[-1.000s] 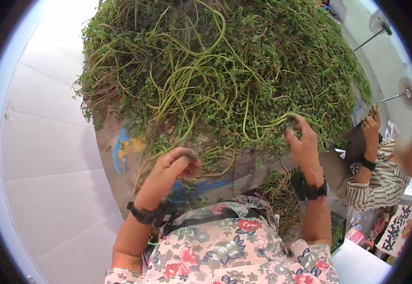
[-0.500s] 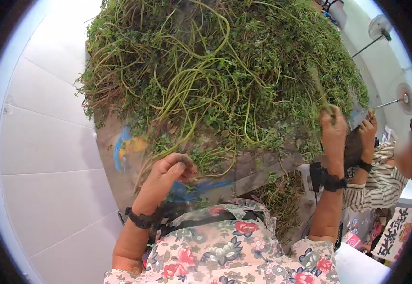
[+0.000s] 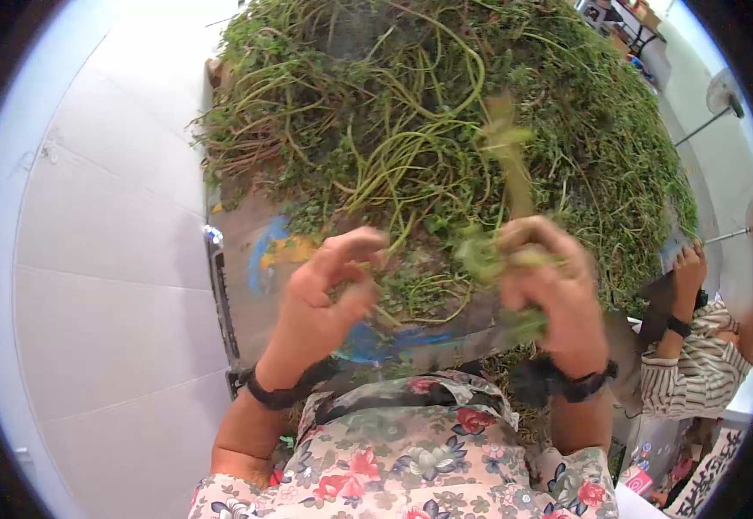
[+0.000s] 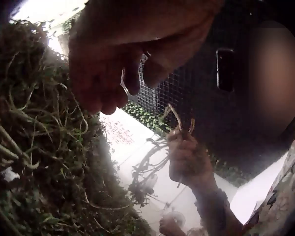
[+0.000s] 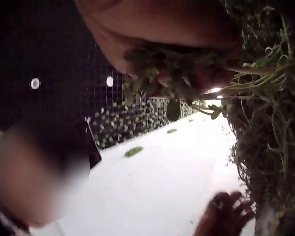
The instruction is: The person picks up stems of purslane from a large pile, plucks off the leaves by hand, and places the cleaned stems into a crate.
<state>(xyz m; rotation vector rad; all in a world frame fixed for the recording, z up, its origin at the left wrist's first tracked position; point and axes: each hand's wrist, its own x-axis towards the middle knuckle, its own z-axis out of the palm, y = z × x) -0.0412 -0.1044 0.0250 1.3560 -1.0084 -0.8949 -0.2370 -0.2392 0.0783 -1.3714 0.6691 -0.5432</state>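
A large heap of leafy green stems [image 3: 394, 164] covers the table. My right hand [image 3: 563, 290] grips a small bunch of leafy stems [image 3: 515, 173], blurred by motion, over the heap's near edge. In the right wrist view, small round leaves [image 5: 162, 73] stick out below that hand's palm. Across from it, my left hand [image 3: 316, 294] holds nothing, its fingers bent loosely with a gap to the thumb. The left wrist view has this left hand [image 4: 137, 54] beside the heap, and the right hand [image 4: 189, 160] with stems poking out of its fist.
Bare brown tabletop with blue and yellow patches [image 3: 277, 251] shows at the heap's near left. A white wall [image 3: 125, 285] runs along the left. On the right, another person in a striped shirt [image 3: 684, 381] has a hand [image 3: 688, 268] at the heap's edge.
My right hand swung right with a stem, then came back left toward my left hand with leafy stems in its grip. My left hand's fingers have moved apart from the thumb. The head view has shifted.
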